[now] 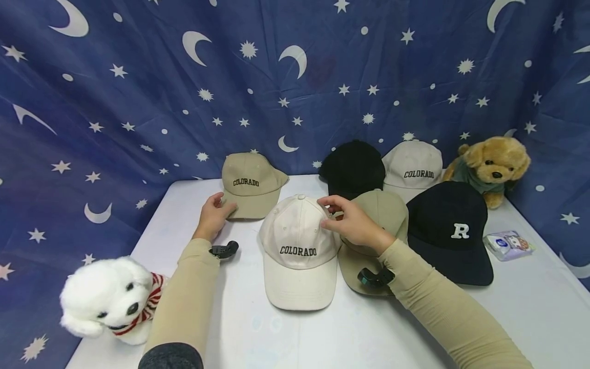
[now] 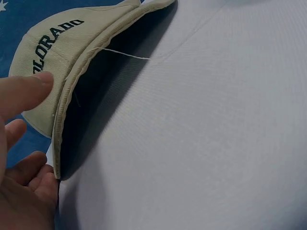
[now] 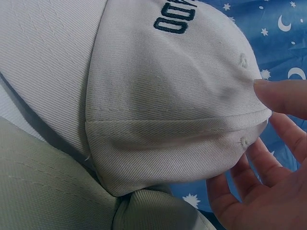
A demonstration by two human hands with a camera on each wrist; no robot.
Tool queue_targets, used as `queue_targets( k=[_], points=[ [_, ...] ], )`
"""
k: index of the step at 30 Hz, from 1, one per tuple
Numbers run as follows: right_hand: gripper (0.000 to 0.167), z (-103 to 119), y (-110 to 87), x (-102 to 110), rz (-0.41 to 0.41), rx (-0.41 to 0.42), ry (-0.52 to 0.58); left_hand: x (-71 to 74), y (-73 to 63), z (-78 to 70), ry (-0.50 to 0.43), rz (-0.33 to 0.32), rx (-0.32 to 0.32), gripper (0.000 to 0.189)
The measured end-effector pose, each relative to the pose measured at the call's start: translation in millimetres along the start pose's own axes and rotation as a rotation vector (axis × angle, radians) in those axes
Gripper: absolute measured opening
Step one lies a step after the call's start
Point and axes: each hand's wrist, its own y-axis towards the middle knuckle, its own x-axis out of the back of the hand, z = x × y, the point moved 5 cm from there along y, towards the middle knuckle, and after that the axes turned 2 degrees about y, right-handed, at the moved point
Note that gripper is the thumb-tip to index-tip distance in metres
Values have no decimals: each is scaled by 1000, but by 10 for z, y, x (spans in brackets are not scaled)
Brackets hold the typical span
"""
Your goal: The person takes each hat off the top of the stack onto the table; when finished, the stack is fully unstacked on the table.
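My left hand is at the left edge of a tan Colorado cap. In the left wrist view its fingertips are right at the brim's corner, and the straight thumb overlaps the cap's front. A cream Colorado cap lies in the middle, brim towards me. My right hand is spread at this cap's right side. In the right wrist view the thumb reaches the crown's edge, with the other fingers behind. An olive-tan cap is partly hidden under my right forearm.
Behind stand a black cap and an off-white Colorado cap. To the right are a dark cap with an R, a tissue pack and a brown plush dog. A white plush dog sits at front left.
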Motion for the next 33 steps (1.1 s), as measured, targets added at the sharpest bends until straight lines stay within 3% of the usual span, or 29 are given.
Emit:
queue_targets(
  k=[11,22,33],
  points=[
    [47,-13,20,-1,3,-3,2,-19,16,17,119,71,2,84],
    [49,-27,11,1,2,-26,-2,-60,-3,-9,148,123,-18,95],
    [48,-34,10,-15,-8,-20,-2,-177,-67,-53,172,139,-38,91]
  ],
)
